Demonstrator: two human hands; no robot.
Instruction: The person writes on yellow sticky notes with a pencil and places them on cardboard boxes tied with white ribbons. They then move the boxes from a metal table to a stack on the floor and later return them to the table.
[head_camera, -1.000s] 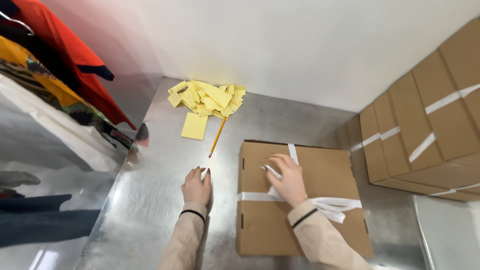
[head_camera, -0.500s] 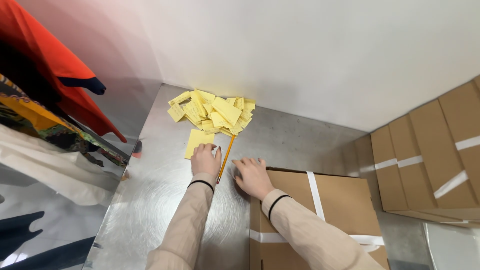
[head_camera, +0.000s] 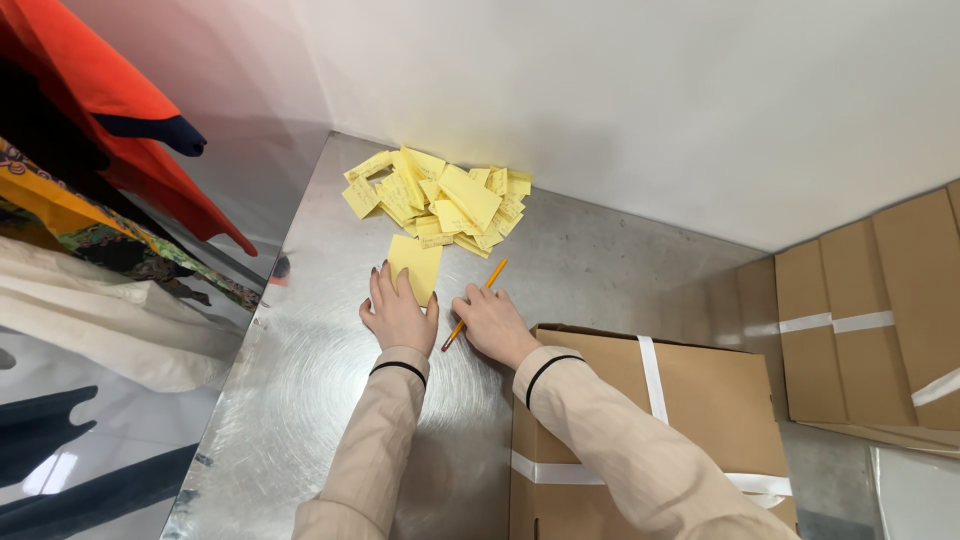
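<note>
Just left of frame centre, the left hand lies flat, grip released, fingertips pinning the lower edge of a single yellow paper slip to the brushed-metal worktop, probably to steady it. The right hand pinches an orange wooden pencil; its long axis runs diagonally, far end toward the upper right.

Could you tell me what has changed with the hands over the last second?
Both hands left the taped cardboard box and reached forward: the left hand now rests on the yellow notepad, and the right hand touches the pencil. The heap of yellow notes stayed put.
</note>
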